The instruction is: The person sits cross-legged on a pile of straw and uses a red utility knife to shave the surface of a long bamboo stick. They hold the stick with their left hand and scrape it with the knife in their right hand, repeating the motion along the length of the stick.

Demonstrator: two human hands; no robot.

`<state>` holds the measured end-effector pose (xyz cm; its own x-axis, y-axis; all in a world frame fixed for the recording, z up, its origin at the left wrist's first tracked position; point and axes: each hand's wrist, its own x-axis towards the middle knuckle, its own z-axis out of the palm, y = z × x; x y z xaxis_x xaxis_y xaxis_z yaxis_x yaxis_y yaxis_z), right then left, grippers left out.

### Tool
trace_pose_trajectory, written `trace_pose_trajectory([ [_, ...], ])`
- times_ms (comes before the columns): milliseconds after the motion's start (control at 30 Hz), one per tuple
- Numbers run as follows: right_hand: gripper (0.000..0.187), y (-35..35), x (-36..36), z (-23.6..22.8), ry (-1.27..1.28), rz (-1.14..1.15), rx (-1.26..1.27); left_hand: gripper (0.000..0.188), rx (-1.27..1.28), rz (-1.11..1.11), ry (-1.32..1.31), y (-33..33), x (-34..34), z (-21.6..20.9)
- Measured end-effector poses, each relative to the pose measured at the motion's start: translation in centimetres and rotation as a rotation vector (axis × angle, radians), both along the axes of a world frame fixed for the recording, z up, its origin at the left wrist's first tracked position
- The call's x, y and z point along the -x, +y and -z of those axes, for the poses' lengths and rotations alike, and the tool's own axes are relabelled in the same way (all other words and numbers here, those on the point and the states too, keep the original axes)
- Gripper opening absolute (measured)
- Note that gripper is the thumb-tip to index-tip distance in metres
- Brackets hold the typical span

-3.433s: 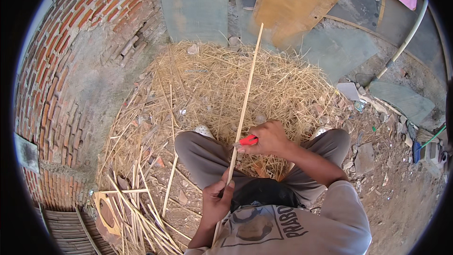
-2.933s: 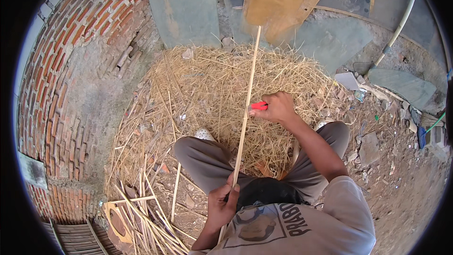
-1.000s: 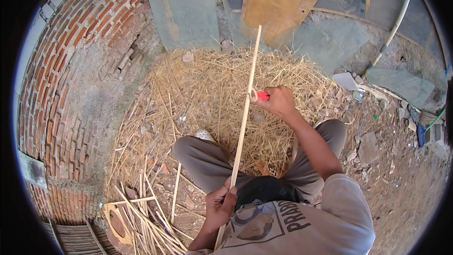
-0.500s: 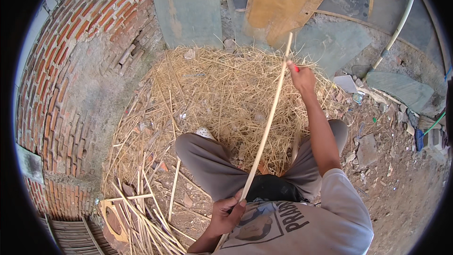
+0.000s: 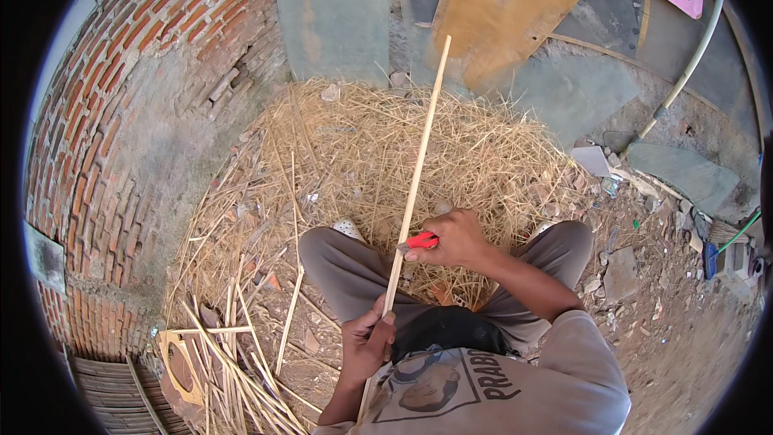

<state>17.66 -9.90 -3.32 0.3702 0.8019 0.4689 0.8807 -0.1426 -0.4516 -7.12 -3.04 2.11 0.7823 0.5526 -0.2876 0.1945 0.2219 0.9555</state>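
So the pile of straw-like shavings (image 5: 378,153) is my landmark here, since it takes up most of the ground out front. The person sits cross-legged at its near edge, in grey-brown trousers (image 5: 342,274), with a black cloth (image 5: 451,329) in the lap.

The hands are apart, each clamped on something. Left hand (image 5: 366,344) is on the near side of the pile, fingers and thumb wrapped round the lower part of a long pale strip (image 5: 424,145). That strip slants up from the lap and across in front of the pile, its tip showing past the pile's far edge. Right hand (image 5: 452,240) is over the near part of the pile, closed round a red-handled cutter (image 5: 423,240), with the cutter's front end right at the strip. Can't make out how deep the blade sits, it's too small.

Near left of the pile there's a messy bundle of thin sticks (image 5: 241,370) next to a cut-out tan board (image 5: 181,366). Further left, a worn brick wall (image 5: 97,153). Behind the pile, a grey-green panel (image 5: 334,24) and an orange-brown panel (image 5: 515,8). Off to its right, rubble-strewn dirt (image 5: 644,362).
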Motion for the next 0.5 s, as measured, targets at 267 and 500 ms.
trace_pose_trajectory([
  [267, 0.067, -0.2, -0.4, -0.1, 0.034, 0.04, 0.085, 0.036, -0.047, -0.017, -0.032, 0.1, -1.5, 0.7],
  [500, 0.068, 0.5, -2.4, 1.5, -0.019, 0.061, -0.051, 0.037, -0.083, 0.027, 0.068, -0.1, -3.0, -0.3],
])
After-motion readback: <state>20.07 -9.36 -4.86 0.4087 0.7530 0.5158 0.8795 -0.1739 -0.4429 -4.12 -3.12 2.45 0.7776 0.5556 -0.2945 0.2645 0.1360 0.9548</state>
